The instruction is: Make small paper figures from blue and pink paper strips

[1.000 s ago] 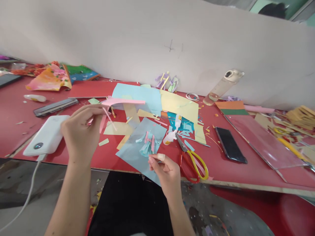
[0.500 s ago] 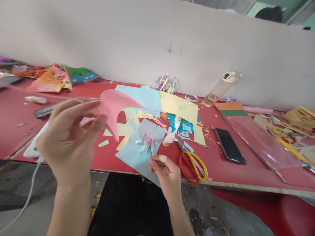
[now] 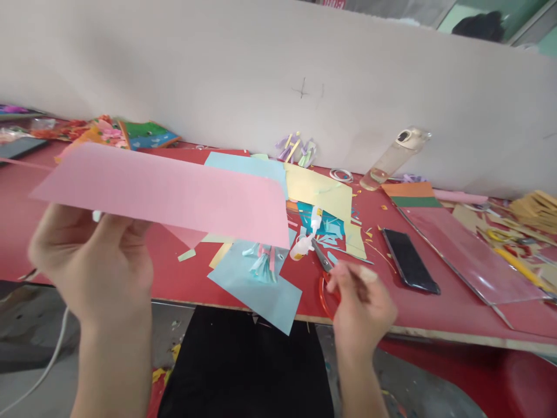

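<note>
1. A plain, pale wall (image 3: pixel 195 58) is rising behind the counter (image 3: pixel 183 284), its top edge sloping down toward the right.
2. A thin drawn cross (image 3: pixel 301 89) is marking the wall near its middle.
3. A soft shadow (image 3: pixel 102 40) is dimming the wall's upper left; the light is otherwise falling fairly evenly.
4. The red counter is running across the whole view, a pale front edge (image 3: pixel 435 335) bordering it.
5. Grey floor (image 3: pixel 163 325) is showing below, and yellow scraps (image 3: pixel 157 375) are lying there.
6. A greenish pane (image 3: pixel 456 14) is showing at upper right.
</note>
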Demonstrator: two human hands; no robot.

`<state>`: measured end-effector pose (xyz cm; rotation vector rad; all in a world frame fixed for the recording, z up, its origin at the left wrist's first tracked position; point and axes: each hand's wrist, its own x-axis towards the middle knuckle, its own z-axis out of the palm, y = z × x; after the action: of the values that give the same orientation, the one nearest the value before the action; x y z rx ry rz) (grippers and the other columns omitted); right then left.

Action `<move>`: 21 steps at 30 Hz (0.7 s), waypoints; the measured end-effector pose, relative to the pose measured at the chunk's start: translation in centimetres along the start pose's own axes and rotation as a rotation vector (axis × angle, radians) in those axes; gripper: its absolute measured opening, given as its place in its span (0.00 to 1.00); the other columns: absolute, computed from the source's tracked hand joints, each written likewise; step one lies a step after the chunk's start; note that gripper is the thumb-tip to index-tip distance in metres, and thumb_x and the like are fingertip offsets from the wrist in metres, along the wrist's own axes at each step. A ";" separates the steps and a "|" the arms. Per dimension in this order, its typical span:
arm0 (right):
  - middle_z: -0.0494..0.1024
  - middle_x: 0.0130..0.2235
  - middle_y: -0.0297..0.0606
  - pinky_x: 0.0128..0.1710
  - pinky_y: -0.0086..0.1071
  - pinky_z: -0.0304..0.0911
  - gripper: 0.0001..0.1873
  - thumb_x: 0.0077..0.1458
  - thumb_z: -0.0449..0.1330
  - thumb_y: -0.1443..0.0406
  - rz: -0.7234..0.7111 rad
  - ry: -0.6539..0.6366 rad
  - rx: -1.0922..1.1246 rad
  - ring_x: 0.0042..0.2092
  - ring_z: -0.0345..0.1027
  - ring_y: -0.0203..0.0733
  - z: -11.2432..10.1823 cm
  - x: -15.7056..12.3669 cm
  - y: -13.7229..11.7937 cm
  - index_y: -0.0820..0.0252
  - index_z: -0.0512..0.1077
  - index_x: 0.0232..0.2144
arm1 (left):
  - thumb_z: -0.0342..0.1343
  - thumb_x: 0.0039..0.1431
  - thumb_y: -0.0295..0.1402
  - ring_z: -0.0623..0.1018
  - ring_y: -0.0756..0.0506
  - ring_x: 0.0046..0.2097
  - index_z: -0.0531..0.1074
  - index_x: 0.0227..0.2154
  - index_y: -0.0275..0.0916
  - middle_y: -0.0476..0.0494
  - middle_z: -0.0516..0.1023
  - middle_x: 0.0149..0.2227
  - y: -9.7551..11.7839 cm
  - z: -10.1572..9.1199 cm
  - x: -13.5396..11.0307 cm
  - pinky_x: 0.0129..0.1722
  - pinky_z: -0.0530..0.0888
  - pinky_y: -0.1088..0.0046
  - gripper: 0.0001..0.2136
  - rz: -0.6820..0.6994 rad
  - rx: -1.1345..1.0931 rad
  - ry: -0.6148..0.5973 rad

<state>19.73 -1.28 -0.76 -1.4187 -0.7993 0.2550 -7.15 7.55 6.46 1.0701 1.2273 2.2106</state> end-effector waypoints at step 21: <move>0.84 0.39 0.42 0.35 0.32 0.61 0.08 0.57 0.62 0.72 -0.427 -0.889 -0.898 0.38 0.77 0.46 9.0 13.4 3.2 0.58 0.81 0.34 | 0.67 0.51 0.24 0.78 0.38 0.61 0.81 0.49 0.41 0.41 0.85 0.51 -7.4 -2.2 -2.1 0.65 0.74 0.58 0.21 -0.467 0.001 -0.055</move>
<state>24.75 14.36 0.34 -1.9053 -2.1078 0.1928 -7.67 9.01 -1.42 0.7436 1.2974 1.8121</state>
